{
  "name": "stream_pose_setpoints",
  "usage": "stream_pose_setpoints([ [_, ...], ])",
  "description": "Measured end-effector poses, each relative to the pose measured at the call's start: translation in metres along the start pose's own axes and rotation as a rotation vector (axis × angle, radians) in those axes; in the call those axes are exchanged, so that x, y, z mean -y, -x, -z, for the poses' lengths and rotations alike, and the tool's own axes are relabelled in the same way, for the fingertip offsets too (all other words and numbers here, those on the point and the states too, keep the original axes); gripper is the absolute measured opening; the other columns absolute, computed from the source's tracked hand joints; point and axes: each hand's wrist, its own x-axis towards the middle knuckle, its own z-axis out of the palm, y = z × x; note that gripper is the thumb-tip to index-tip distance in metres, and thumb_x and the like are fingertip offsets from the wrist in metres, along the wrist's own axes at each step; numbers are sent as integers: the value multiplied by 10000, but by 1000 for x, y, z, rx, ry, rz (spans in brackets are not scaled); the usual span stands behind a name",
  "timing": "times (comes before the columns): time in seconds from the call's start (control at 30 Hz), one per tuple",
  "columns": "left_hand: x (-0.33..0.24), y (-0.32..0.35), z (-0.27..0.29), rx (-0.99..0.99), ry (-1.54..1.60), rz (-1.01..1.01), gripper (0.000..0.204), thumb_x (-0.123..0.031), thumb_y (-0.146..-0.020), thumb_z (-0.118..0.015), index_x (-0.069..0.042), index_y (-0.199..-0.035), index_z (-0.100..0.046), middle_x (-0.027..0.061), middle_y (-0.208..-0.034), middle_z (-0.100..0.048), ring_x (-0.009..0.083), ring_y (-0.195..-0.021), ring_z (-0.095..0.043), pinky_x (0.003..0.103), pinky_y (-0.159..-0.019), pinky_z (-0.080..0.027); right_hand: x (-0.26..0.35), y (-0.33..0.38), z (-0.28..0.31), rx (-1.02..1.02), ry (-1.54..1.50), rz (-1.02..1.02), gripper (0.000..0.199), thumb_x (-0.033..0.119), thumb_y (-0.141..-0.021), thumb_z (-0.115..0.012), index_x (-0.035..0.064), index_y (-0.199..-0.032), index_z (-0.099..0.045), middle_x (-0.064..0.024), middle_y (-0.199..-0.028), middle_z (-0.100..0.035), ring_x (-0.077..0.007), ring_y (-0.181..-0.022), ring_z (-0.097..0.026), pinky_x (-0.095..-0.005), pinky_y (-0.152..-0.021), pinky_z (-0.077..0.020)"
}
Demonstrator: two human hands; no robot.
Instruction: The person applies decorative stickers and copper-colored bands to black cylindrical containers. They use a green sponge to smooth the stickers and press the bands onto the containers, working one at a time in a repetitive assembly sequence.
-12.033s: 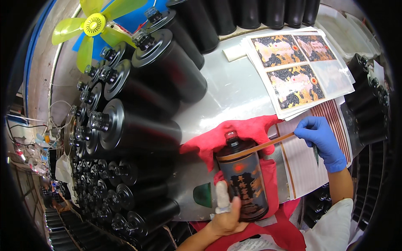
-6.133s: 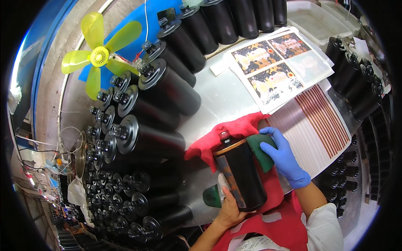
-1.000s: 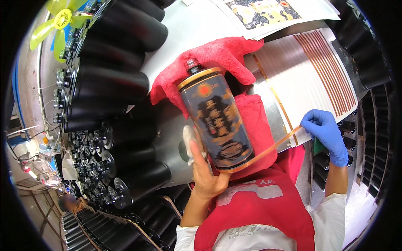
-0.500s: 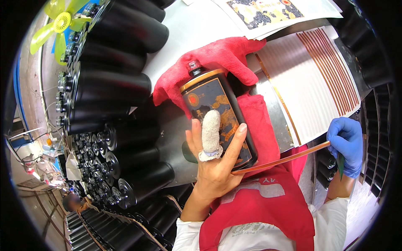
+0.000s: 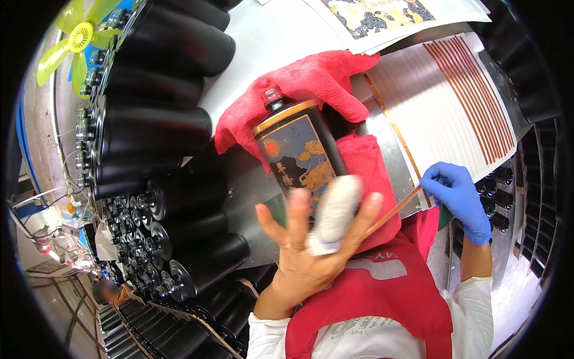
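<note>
A black flat-sided bottle (image 5: pixel 299 143) with gold trim, a decorated front and a clear neck lies on a bunched red cloth (image 5: pixel 251 107). Over its lower end is my left hand (image 5: pixel 317 251), fingers spread and somewhat blurred, with a white knitted cover on one finger. Whether it touches the bottle I cannot tell. My right hand (image 5: pixel 457 197), in a blue glove, pinches one end of a narrow copper-coloured strip (image 5: pixel 394 210). The strip slants down to my left thumb, where its other end is hidden. Something dark green (image 5: pixel 445 216) shows below the glove.
A white sheet (image 5: pixel 412 102) bearing several copper strips (image 5: pixel 472 96) lies to the right. Printed sheets (image 5: pixel 382 18) are at the far side. Black bottles (image 5: pixel 155 131) crowd the left, near a yellow-green fan (image 5: pixel 81 37). Another person (image 5: pixel 113 292) appears far left.
My left hand has lifted from its place on the bottle and spread its fingers. My right hand has moved left with the strip, whose visible span is shorter and steeper.
</note>
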Motion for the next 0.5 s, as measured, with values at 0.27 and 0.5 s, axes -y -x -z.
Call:
stream_pose_setpoints([
  [0.27, 2, 6, -3, -5, 71, -1, 249, -107, -754, -615, -109, -990, -694, 28, -1083, -646, 310, -1184, -528, 656, -1029, 121, 6, 1, -16, 45, 64, 89, 131, 121, -815, -654, -8, -838, -642, 19, -643, -564, -21, -547, -462, -188, -499, -385],
  [0.5, 12, 74, -42, -325, 456, 260, 560, -121, -713, -716, -22, -1227, -518, 303, -1307, -449, 454, -1270, -379, 600, -1075, 49, 29, 26, -37, 217, -23, 164, 101, 101, -802, -667, 7, -835, -650, -6, -676, -586, -29, -565, -478, -187, -527, -400],
])
